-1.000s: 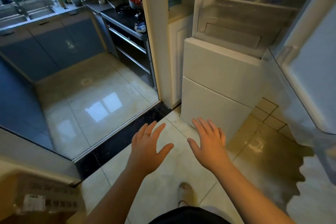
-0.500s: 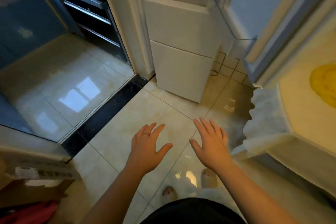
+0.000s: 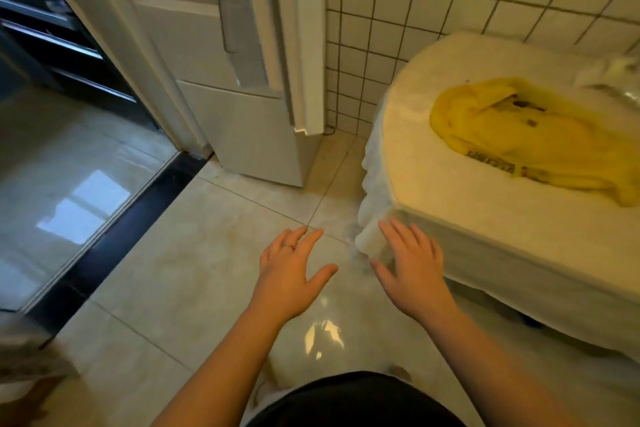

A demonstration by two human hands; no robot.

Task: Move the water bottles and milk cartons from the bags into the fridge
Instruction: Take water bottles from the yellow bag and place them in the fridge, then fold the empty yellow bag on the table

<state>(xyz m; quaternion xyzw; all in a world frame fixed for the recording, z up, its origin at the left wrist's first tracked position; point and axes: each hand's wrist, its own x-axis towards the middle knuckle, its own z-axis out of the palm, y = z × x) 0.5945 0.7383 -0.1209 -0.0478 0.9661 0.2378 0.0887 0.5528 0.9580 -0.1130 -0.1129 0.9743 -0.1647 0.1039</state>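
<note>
My left hand (image 3: 289, 272) and my right hand (image 3: 410, 267) hover side by side over the floor tiles, fingers spread, holding nothing. A flat yellow plastic bag (image 3: 533, 139) lies on the table at the right, beyond my right hand. The white fridge (image 3: 249, 121) stands at the top centre with its lower drawers closed and its door (image 3: 304, 45) swung open, edge-on toward me. No bottle or carton shows in this view.
A table with a white cloth (image 3: 485, 218) fills the right side; its corner is just by my right hand. A white tiled wall (image 3: 433, 0) is behind it. A dark door threshold (image 3: 114, 239) runs at the left, with a cardboard box (image 3: 24, 374) at the lower left.
The view has swung right, away from the fridge interior toward the table and yellow bag. Both hands stay empty and spread in front of me.
</note>
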